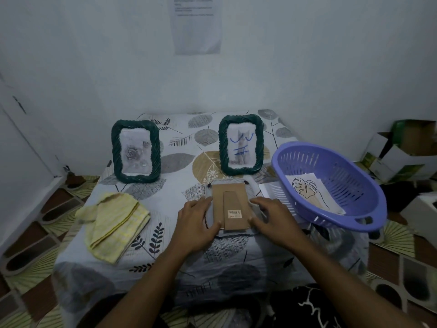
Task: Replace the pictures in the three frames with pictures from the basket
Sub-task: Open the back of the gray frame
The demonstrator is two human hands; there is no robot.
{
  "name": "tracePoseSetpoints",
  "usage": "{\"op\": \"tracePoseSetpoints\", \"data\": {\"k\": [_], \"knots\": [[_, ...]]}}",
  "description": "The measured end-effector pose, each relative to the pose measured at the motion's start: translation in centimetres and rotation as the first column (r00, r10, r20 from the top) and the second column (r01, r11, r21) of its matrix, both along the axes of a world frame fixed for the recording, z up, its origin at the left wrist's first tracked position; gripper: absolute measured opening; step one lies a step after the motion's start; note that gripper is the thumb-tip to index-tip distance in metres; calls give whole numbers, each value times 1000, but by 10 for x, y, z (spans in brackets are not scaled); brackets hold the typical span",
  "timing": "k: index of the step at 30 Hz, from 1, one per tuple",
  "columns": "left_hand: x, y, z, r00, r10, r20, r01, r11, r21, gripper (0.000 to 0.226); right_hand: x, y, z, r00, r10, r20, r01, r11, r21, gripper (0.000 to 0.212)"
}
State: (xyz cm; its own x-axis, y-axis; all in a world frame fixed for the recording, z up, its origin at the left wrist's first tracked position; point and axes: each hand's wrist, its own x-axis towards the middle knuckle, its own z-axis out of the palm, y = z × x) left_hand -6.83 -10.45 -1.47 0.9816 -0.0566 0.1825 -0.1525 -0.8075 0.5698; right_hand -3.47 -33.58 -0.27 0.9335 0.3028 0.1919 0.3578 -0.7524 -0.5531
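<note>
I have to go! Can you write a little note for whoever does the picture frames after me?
Hands: left hand and right hand both hold the face-down frame by its side edges; its brown back is still on.
Behind it stand the rose frame and the cat frame, pictures inside.
The basket sits to the right, leaf picture on top; a loose sheet lies beside it.
Done: no swap that I can confirm.
Left: open this back, put in a basket picture, then do the standing two.
</note>
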Motion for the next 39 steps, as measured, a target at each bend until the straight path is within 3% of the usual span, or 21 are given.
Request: {"op": "tracePoseSetpoints", "data": {"k": [5,14,19,24,29,39], "knots": [[-2,4,1,999,-30,-33,31,999,18,81,-6,-7,-2,999,48,-22,-47,998,32,53],[-4,2,5,998,-48,-40,50,997,52,72,-10,-3,-2,1000,21,11,-22,993,115,39],[2,1,4,999,-34,-40,35,999,27,81,-5,-3,-2,998,-40,-50,45,992,121,40],[22,-33,19,993,118,30,-122,968,219,72,7,4,2,995,-99,-17,101,990,104,35],[32,-64,18,967,228,-110,-181,926,331,101,9,5,-1,991,-130,-21,132,987,92,36],[31,-67,20,965,261,-15,-259,964,60,92,11,11,5,989,-143,-33,147,977,156,32]]}}
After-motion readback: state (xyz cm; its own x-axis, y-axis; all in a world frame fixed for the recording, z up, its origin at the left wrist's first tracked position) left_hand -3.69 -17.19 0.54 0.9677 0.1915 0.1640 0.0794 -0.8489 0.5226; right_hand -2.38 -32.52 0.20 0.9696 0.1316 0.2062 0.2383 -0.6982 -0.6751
